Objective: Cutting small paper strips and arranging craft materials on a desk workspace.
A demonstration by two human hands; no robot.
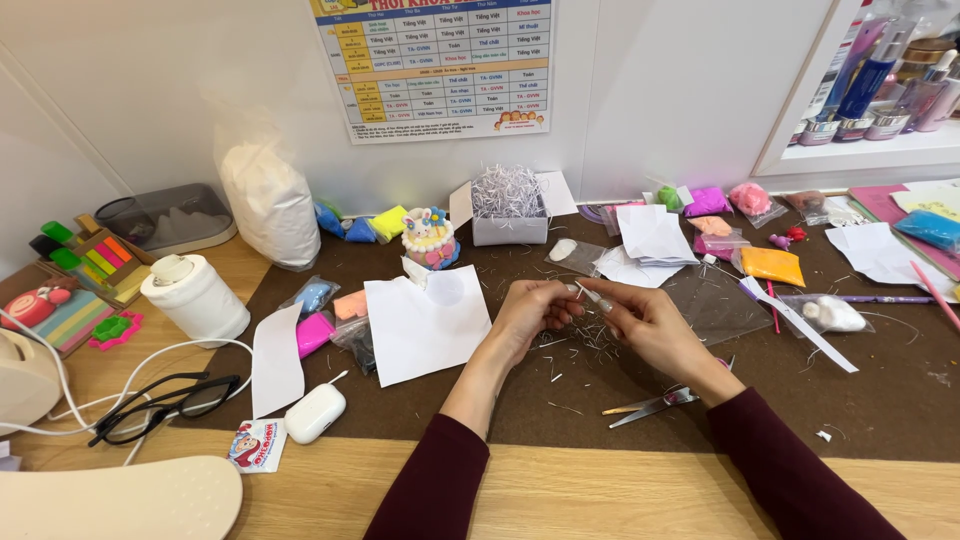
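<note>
My left hand [528,312] and my right hand [650,322] meet over the brown mat [880,400], fingertips pinching a thin whitish strip [587,293] between them. Fine paper shreds [590,340] lie scattered just under the hands. A pair of scissors [655,403] rests on the mat beside my right wrist. A white sheet of paper [425,325] lies to the left of my left hand. Both forearms wear dark red sleeves.
A small box of shredded paper [509,208] and a bunny cake figurine [430,238] stand at the back. Bags of coloured clay [770,265] lie right and left. A tissue roll [196,296], glasses [165,403] and white earbud case [315,412] sit at left.
</note>
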